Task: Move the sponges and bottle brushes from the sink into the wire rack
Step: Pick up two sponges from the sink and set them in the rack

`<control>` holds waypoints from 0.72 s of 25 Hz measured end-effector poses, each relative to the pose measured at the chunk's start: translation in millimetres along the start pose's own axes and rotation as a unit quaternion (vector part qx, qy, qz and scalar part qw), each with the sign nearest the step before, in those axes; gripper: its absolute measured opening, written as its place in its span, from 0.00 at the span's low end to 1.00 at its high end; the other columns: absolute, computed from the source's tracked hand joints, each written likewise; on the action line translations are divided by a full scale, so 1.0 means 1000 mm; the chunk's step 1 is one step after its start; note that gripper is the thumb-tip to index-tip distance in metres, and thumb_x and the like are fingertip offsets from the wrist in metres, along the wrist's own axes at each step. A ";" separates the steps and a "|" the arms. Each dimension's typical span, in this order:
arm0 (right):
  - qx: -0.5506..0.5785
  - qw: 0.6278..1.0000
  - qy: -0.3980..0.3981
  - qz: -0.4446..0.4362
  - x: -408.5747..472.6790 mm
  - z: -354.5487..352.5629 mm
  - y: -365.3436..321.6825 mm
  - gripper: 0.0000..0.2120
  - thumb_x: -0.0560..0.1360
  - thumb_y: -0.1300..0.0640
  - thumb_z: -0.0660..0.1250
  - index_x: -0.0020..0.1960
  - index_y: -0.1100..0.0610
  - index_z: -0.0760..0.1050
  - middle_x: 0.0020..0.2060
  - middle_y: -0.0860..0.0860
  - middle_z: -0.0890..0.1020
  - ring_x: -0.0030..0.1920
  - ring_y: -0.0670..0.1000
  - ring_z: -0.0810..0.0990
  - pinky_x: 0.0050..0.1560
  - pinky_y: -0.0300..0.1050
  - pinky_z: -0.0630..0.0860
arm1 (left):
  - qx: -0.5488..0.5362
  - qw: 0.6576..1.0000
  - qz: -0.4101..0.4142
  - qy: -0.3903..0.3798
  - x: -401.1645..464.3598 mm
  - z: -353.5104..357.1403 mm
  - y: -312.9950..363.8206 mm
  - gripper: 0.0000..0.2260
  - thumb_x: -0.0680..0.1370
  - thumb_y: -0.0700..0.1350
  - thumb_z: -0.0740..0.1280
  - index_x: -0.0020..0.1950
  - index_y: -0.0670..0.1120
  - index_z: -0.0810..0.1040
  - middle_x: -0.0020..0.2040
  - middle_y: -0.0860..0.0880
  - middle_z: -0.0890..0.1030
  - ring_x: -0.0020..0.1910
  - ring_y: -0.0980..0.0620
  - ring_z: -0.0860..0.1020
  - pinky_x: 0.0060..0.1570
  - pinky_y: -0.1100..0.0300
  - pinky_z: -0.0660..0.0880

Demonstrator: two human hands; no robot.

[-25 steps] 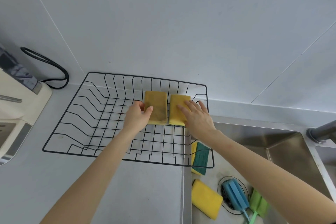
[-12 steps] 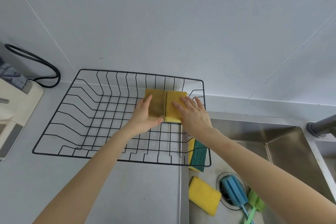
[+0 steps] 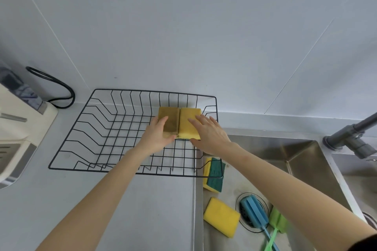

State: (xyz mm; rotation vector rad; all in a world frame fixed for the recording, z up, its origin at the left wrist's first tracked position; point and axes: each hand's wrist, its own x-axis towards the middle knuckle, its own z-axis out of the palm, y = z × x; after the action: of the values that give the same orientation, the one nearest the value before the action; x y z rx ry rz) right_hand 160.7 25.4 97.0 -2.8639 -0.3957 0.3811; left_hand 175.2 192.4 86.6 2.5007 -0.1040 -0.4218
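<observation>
A black wire rack (image 3: 72,128) stands on the grey counter left of the steel sink (image 3: 306,159). In its back right corner lie a brownish sponge (image 3: 170,116) and a yellow sponge (image 3: 188,122), side by side and touching. My left hand (image 3: 157,138) holds the brownish one at its near left edge. My right hand (image 3: 210,134) lies on the yellow one, thumb at its near edge. In the sink lie a green-and-yellow sponge (image 3: 215,173), a plain yellow sponge (image 3: 221,217), a blue bottle brush (image 3: 254,212) over the drain and a green bottle brush (image 3: 277,221).
A grey faucet (image 3: 350,138) reaches in from the right over the sink. A cream appliance (image 3: 18,128) with a black cable (image 3: 61,91) stands at the left by the wall. A tiled wall rises just behind the rack.
The two sponges, apart a second ago, have been pushed together until they touch. Both hands stay on them in the rack's back right corner.
</observation>
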 end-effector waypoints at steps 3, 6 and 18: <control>0.023 1.000 0.011 0.011 -0.023 -0.007 0.002 0.30 0.77 0.52 0.60 0.75 0.53 0.52 0.76 0.56 0.57 0.76 0.54 0.52 0.76 0.48 0.46 | -0.002 1.000 0.031 0.000 -0.024 -0.002 0.014 0.28 0.76 0.47 0.64 0.72 0.43 0.58 0.73 0.42 0.61 0.71 0.45 0.62 0.70 0.54 0.60; 0.036 0.999 0.030 0.016 -0.051 -0.016 0.006 0.30 0.77 0.52 0.59 0.75 0.54 0.53 0.75 0.56 0.60 0.76 0.54 0.56 0.76 0.49 0.49 | 0.005 0.998 0.061 0.011 -0.044 -0.003 0.038 0.25 0.76 0.46 0.64 0.71 0.43 0.61 0.71 0.43 0.65 0.68 0.47 0.67 0.65 0.56 0.63; 0.034 0.998 0.044 0.041 -0.148 -0.033 0.046 0.29 0.77 0.52 0.59 0.75 0.54 0.53 0.75 0.55 0.60 0.75 0.55 0.56 0.75 0.50 0.52 | 0.079 0.990 0.113 0.009 -0.101 0.027 0.115 0.26 0.76 0.51 0.62 0.72 0.46 0.60 0.73 0.45 0.64 0.71 0.47 0.64 0.68 0.50 0.65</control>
State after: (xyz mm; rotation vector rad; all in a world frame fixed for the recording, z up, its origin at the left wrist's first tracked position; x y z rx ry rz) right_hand 42.8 -66.8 149.5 -2.8249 -0.2445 0.2762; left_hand 73.0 99.9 159.2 2.6094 -0.4233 -0.3067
